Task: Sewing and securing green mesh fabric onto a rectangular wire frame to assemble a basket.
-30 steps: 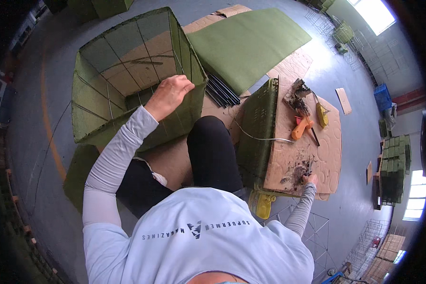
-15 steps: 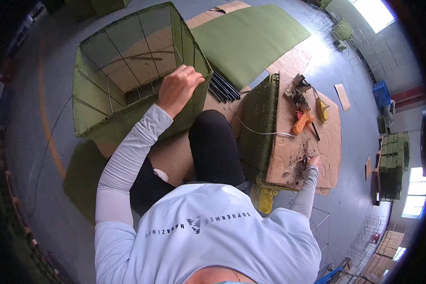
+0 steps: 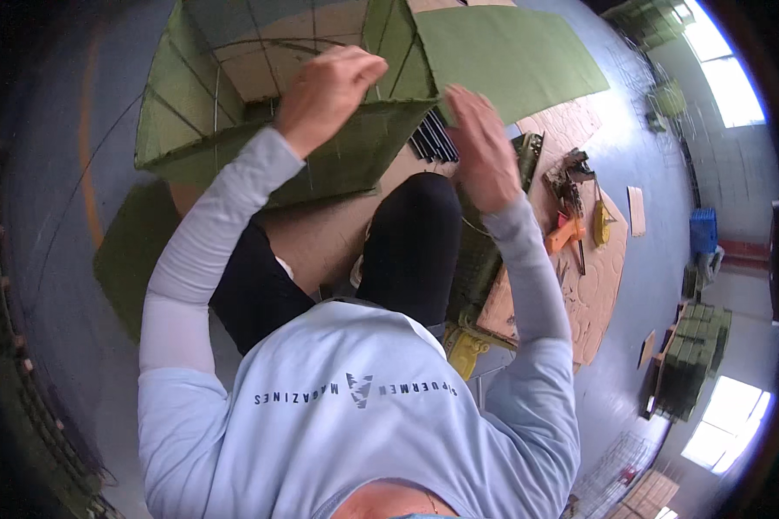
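Note:
In front of me a large open box (image 3: 342, 143) of green, felt-like sheet over a thin wire frame lies with its opening toward me. My left hand (image 3: 331, 97) is over its near rim, fingers bent and pressed together; whatever they may pinch is hidden. Close to the box's right corner is my right hand (image 3: 485, 151), slightly blurred, its fingers stretched out and seemingly holding nothing. An orange glue gun (image 3: 566, 235) lies to the right on a cardboard sheet (image 3: 601, 298), beside a small yellow object (image 3: 601, 223).
The cardboard rests on a green perforated crate (image 3: 476, 275) by my right knee. Black rods (image 3: 433, 140) lie near the box, with a flat green sheet (image 3: 515, 60) beyond. Stacked green boxes (image 3: 692, 359) stand far right. A yellow stool-like piece (image 3: 466, 350) is below the crate.
My right hand has left the cardboard and moved up and left to the box's corner. The left hand stays by the near rim. The whole view has shifted, with the box higher in it.

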The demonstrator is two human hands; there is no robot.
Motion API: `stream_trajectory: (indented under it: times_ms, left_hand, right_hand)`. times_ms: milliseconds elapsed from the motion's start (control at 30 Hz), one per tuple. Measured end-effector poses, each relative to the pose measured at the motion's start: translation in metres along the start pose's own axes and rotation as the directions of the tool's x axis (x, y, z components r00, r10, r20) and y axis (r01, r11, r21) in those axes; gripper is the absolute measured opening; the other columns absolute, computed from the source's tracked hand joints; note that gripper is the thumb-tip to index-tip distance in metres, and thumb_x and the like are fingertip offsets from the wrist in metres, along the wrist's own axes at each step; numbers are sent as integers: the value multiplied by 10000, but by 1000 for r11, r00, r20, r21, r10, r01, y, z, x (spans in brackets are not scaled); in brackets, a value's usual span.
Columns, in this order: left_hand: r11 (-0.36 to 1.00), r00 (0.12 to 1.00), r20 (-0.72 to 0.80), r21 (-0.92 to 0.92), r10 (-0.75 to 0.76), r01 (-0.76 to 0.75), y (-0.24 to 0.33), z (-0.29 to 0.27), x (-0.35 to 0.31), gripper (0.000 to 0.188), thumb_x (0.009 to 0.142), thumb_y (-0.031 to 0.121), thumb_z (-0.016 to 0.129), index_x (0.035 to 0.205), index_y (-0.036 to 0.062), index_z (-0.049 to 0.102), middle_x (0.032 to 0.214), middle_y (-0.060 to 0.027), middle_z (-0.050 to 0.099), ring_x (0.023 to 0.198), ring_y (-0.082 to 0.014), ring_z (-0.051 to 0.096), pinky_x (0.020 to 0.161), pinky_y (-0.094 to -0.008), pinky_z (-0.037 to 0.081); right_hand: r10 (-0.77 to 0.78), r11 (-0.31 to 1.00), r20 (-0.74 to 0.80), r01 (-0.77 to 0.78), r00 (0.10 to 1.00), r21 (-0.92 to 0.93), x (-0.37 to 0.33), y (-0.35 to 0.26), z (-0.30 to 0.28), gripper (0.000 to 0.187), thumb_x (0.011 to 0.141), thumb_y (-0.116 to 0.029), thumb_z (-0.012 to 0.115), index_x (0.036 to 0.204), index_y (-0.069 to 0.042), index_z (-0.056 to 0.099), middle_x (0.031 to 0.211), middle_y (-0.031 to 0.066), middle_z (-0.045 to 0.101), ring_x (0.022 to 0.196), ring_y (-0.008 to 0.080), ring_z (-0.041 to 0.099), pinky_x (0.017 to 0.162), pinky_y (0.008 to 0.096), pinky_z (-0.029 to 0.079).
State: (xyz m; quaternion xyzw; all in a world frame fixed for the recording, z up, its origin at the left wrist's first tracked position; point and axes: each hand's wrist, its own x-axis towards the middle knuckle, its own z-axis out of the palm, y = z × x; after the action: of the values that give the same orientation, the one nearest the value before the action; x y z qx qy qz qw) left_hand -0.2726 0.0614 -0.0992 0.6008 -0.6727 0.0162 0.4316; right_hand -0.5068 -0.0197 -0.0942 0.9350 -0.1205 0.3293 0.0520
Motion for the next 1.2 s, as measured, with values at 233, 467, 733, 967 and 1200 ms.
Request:
stream_trajectory:
  times_ms: [233, 467, 733, 967, 1200]
  left_hand:
    - [956, 969, -125, 178, -211, 231, -58, -136, -92, 457, 993, 400, 392, 1098, 36, 648, 1048, -125, 672, 978, -270, 638, 819, -354, 498]
    - [806, 553, 587, 454, -591, 380, -53, -171, -110, 815, 888, 725, 186, 1152, 98, 635, 1004, -151, 674, 802, -317, 671, 814, -412, 502]
    - [654, 377, 740, 111, -557, 748, -103, -142, -91, 1056, 804, 826, 103, 1318, -10, 493, 1301, -259, 504, 1250, -359, 451, 1076, -390, 310]
    - [878, 995, 98, 477, -7, -41, -39, -110, -112, 640, 835, 523, 582, 1099, -61, 569, 938, -178, 633, 875, -296, 628, 777, -382, 503]
    - [872, 666, 564, 348, -489, 346, -36, -132, -73, 863, 835, 753, 318, 1128, -18, 574, 774, -293, 603, 852, -403, 623, 746, -470, 481]
  right_hand:
    - [-43, 995, 620, -22, 784, 97, 70, -7, 56, 725, 839, -691, 468, 696, 13, 571, 559, 152, 580, 596, 298, 643, 617, 415, 517]
    - [-103, 780, 978, -595, 184, 194, 93, 8, 85, 1118, 725, -888, 224, 1260, 47, 523, 1256, 325, 503, 1233, 335, 489, 1060, 466, 367]
    - [299, 936, 886, -289, 355, -200, 123, 12, 140, 568, 983, -522, 341, 1149, -50, 611, 1081, 116, 655, 1007, 218, 626, 854, 299, 500]
    - [-247, 898, 158, 165, 956, 408, 118, -112, 102, 260, 845, -233, 633, 961, -7, 579, 888, 176, 655, 775, 327, 657, 646, 401, 525]
    - [-286, 897, 803, -148, 523, 416, 156, -115, 114, 541, 775, -481, 683, 1040, -16, 598, 747, 196, 653, 728, 365, 651, 692, 425, 525]
